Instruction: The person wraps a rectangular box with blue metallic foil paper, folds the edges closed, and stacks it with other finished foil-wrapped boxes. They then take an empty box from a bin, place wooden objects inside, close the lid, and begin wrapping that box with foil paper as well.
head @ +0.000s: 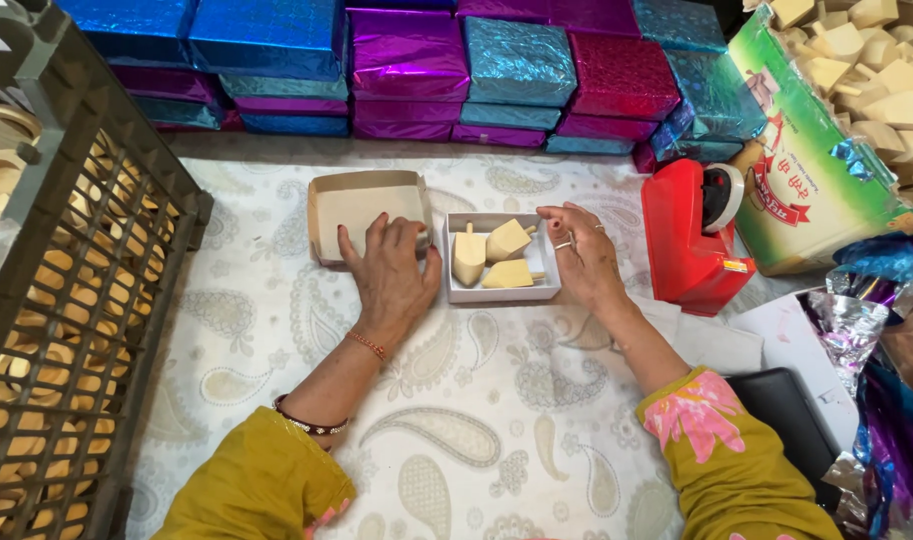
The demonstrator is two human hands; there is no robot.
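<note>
a view from above of a person's two hands on a cream cloth [477, 440] with a grey paisley print. near the centre of the frame sits a small white box [503, 291], open at the top, with three pale wooden spinning tops [497, 258] lying inside it. the left hand [389, 268] lies flat, fingers spread, palm down on the lower right corner of a brown cardboard lid [362, 208] that rests open side up just left of the white box; the thumb touches the box's left wall. the right hand [580, 252] rests against the box's right edge, fingers loosely curled and holding nothing, a ring on one finger. both sleeves are mustard yellow, the right one with pink flowers.

just right of the right hand stands a red tape dispenser [689, 240]. across the top of the frame run stacks of boxes wrapped in shiny blue and purple foil [417, 60]. a dark plastic crate [87, 250] of wooden pieces fills the left edge, and a large green carton [827, 170] heaped with more wooden tops sits at upper right.
</note>
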